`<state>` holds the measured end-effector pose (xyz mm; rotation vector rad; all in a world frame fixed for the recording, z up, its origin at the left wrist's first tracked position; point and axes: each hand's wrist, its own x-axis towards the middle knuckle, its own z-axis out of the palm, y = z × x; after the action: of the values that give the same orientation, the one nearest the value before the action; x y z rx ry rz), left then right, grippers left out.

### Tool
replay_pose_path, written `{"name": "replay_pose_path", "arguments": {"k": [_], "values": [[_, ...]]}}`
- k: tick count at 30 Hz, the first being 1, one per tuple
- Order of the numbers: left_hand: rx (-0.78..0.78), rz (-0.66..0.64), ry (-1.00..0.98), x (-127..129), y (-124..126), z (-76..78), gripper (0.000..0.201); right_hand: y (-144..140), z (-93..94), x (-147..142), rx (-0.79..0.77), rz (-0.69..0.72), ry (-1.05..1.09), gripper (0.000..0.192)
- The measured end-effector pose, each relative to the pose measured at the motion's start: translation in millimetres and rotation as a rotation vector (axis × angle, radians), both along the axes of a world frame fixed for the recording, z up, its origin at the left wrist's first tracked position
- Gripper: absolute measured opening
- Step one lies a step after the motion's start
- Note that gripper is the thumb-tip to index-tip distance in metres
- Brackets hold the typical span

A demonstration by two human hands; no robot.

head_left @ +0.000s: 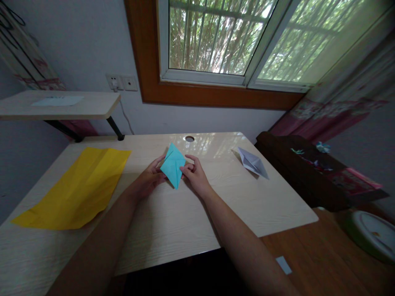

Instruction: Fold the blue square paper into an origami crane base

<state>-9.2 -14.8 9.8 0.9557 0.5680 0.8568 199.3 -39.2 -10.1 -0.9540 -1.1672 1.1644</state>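
A turquoise folded paper (173, 165), shaped like a diamond with crease lines and layered flaps, is held up over the table between both hands. My left hand (152, 176) grips its left edge, with the fingers partly behind the paper. At the right edge, my right hand (194, 172) pinches the paper between thumb and fingers, the index finger raised along its upper side. A white paper boat (253, 162) lies off to the right on the tabletop. To the left is a large yellow sheet of paper (77, 189), slightly creased and curling at its near edge.
The pale wooden table (173, 230) has a round cable hole (189, 139) near its back edge. A raised shelf (92, 105) with a paper on it stands at the back left. Beyond the right edge are a dark brown cabinet (284, 172) and a round white-topped object (375, 232).
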Motion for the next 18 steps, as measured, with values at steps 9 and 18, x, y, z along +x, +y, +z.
{"name": "replay_pose_path", "arguments": {"k": [9, 18], "values": [[0.212, 0.055, 0.101, -2, 2, -14.8, 0.050, 0, -1.4, 2, 0.030, -0.017, -0.107, 0.039], [0.475, 0.130, 0.338, -2, 8, -15.4, 0.026, -1, -0.7, 3, 0.047, -0.051, -0.188, 0.027]]}}
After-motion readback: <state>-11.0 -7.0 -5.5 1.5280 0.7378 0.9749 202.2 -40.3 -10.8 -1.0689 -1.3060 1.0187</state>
